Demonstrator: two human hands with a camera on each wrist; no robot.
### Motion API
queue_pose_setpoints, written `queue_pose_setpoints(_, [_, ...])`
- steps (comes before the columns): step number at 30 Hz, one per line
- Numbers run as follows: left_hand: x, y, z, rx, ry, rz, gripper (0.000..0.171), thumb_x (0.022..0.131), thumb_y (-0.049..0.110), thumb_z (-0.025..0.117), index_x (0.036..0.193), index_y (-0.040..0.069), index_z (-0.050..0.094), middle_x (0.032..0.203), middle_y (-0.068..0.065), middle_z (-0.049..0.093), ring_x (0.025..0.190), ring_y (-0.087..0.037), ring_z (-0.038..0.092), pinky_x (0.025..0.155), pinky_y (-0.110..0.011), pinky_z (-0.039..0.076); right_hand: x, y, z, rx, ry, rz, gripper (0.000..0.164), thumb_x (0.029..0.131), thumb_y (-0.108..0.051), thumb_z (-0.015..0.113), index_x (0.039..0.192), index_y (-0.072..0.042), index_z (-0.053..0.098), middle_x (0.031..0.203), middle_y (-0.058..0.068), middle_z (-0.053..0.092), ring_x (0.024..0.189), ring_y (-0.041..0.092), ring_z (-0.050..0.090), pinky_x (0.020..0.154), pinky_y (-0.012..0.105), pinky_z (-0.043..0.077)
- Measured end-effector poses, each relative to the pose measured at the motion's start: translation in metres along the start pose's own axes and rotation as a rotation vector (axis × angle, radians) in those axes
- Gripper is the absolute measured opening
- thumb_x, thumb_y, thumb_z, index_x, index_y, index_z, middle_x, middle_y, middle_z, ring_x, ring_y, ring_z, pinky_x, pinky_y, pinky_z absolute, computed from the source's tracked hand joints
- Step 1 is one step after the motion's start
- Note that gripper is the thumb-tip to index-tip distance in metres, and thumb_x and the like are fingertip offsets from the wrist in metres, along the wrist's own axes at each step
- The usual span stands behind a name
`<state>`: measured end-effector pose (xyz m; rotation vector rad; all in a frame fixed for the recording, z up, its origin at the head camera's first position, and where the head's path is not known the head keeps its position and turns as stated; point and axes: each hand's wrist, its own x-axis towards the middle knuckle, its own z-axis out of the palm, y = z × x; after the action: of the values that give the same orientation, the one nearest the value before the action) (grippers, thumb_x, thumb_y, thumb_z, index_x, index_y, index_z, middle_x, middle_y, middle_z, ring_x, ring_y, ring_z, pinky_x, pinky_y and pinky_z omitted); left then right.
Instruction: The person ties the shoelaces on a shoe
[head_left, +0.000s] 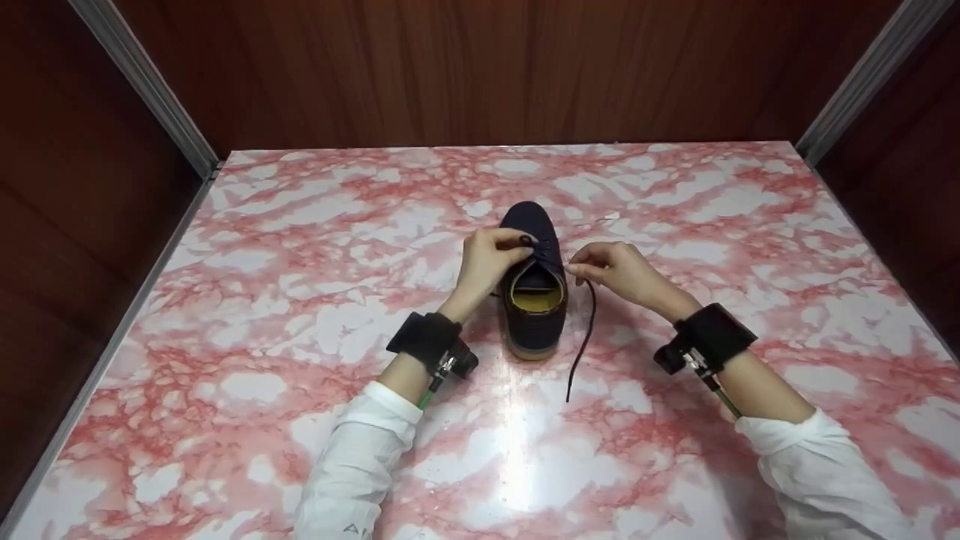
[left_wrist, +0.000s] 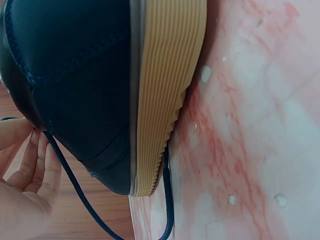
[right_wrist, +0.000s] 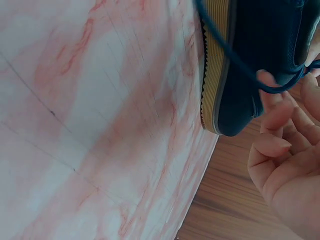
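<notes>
A dark navy shoe (head_left: 537,334) with a yellowish insole and ribbed tan sole stands upright, toe pointing away. At its lacing, the left hand (head_left: 491,259) pinches a small dark loop of shoelace between thumb and forefinger. Beside the shoe's right edge, the right hand (head_left: 611,268) holds the other stretch of shoelace (head_left: 589,322), whose free end trails toward the near side of the table. The right wrist view shows this lace (right_wrist: 240,64) passing over a fingertip. In the left wrist view, a lace (left_wrist: 75,182) hangs down alongside the shoe; the left fingertips are partly hidden behind it.
The shoe rests on a red-and-white marbled tabletop (head_left: 300,315). Dark wood-grain panels (head_left: 487,75) stand behind and at both sides, with metal posts (head_left: 150,82) at the back corners. Both wrists wear black bands with cameras and green cables.
</notes>
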<state>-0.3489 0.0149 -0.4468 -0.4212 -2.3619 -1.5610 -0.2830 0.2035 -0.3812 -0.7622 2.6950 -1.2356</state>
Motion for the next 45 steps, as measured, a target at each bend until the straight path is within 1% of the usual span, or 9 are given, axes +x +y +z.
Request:
queue_pose_setpoints(4, [-0.011, 0.034, -0.018, -0.016, -0.05, -0.037, 0.012, 0.057, 0.02, 0.061, 0.069, 0.022, 0.06, 0.065, 0.009, 0.054, 0.061, -0.002, 0.047, 0.056, -0.018, 0.034, 0.0, -0.001, -0.002, -0.025, 0.033, -0.024, 0.014, 0.067, -0.027, 0.05, 0.074, -0.017, 0.055, 0.062, 0.001, 0.053, 0.054, 0.013, 0.047, 0.045, 0.026, 0.034])
queue_pose_setpoints(9, [-0.013, 0.039, -0.023, -0.038, -0.078, -0.052, 0.011, 0.059, 0.02, 0.06, 0.069, 0.021, 0.06, 0.066, 0.008, 0.054, 0.062, -0.004, 0.047, 0.054, -0.023, 0.035, 0.001, -0.002, -0.003, -0.092, 0.118, -0.056, 0.013, 0.065, -0.028, 0.052, 0.072, -0.019, 0.057, 0.058, -0.004, 0.052, 0.048, 0.011, 0.044, 0.039, 0.024, 0.031])
queue_pose_setpoints(14, [-0.009, 0.028, -0.017, -0.028, -0.072, -0.069, 0.017, 0.056, 0.026, 0.061, 0.071, 0.021, 0.06, 0.068, 0.008, 0.054, 0.065, -0.005, 0.047, 0.056, -0.026, 0.035, 0.002, -0.004, -0.005, -0.118, 0.19, -0.102, 0.013, 0.064, -0.029, 0.053, 0.07, -0.019, 0.057, 0.059, -0.008, 0.051, 0.047, 0.007, 0.043, 0.038, 0.022, 0.032])
queue_pose_setpoints(21, [0.004, -0.023, 0.009, -0.012, 0.02, -0.012, 0.02, 0.051, 0.038, 0.059, 0.068, 0.028, 0.057, 0.063, 0.014, 0.052, 0.06, 0.001, 0.046, 0.054, -0.017, 0.034, 0.004, -0.013, -0.005, -0.109, 0.282, -0.139, 0.011, 0.063, -0.027, 0.054, 0.069, -0.019, 0.057, 0.061, -0.008, 0.05, 0.046, 0.009, 0.041, 0.036, 0.02, 0.03])
queue_pose_setpoints(24, [0.004, -0.025, 0.011, -0.012, 0.032, -0.006, 0.019, 0.051, 0.038, 0.059, 0.068, 0.028, 0.056, 0.062, 0.014, 0.052, 0.058, 0.001, 0.046, 0.052, -0.017, 0.034, 0.005, -0.016, -0.004, -0.107, 0.332, -0.168, 0.01, 0.062, -0.025, 0.055, 0.069, -0.018, 0.057, 0.062, -0.009, 0.05, 0.047, 0.008, 0.04, 0.037, 0.02, 0.03])
queue_pose_setpoints(32, [-0.006, 0.007, -0.004, -0.005, 0.012, -0.018, 0.016, 0.055, 0.03, 0.06, 0.07, 0.024, 0.058, 0.064, 0.01, 0.053, 0.058, -0.001, 0.047, 0.053, -0.018, 0.035, 0.01, -0.018, 0.001, -0.151, 0.376, -0.217, 0.012, 0.063, -0.024, 0.055, 0.071, -0.016, 0.059, 0.065, -0.011, 0.05, 0.05, 0.004, 0.041, 0.041, 0.019, 0.032])
queue_pose_setpoints(34, [-0.007, 0.009, -0.006, -0.015, 0.013, -0.006, 0.018, 0.054, 0.033, 0.06, 0.07, 0.025, 0.058, 0.063, 0.012, 0.052, 0.058, 0.0, 0.046, 0.051, -0.018, 0.035, 0.01, -0.018, 0.002, -0.152, 0.367, -0.239, 0.013, 0.063, -0.023, 0.055, 0.073, -0.015, 0.06, 0.066, -0.011, 0.05, 0.052, 0.004, 0.042, 0.043, 0.019, 0.033])
queue_pose_setpoints(39, [-0.021, 0.052, -0.027, -0.051, -0.037, -0.04, 0.014, 0.057, 0.024, 0.06, 0.07, 0.018, 0.059, 0.063, 0.008, 0.053, 0.058, -0.003, 0.047, 0.05, -0.022, 0.036, 0.012, -0.019, 0.005, -0.142, 0.311, -0.274, 0.014, 0.064, -0.02, 0.054, 0.075, -0.016, 0.06, 0.067, -0.01, 0.05, 0.053, 0.004, 0.041, 0.043, 0.019, 0.032])
queue_pose_setpoints(45, [-0.024, 0.065, -0.035, -0.062, -0.075, -0.046, 0.014, 0.059, 0.019, 0.06, 0.072, 0.013, 0.058, 0.064, 0.005, 0.053, 0.059, -0.004, 0.047, 0.051, -0.023, 0.036, 0.012, -0.02, 0.01, -0.165, 0.273, -0.304, 0.014, 0.065, -0.02, 0.052, 0.077, -0.017, 0.059, 0.067, -0.01, 0.048, 0.049, 0.004, 0.037, 0.04, 0.019, 0.029])
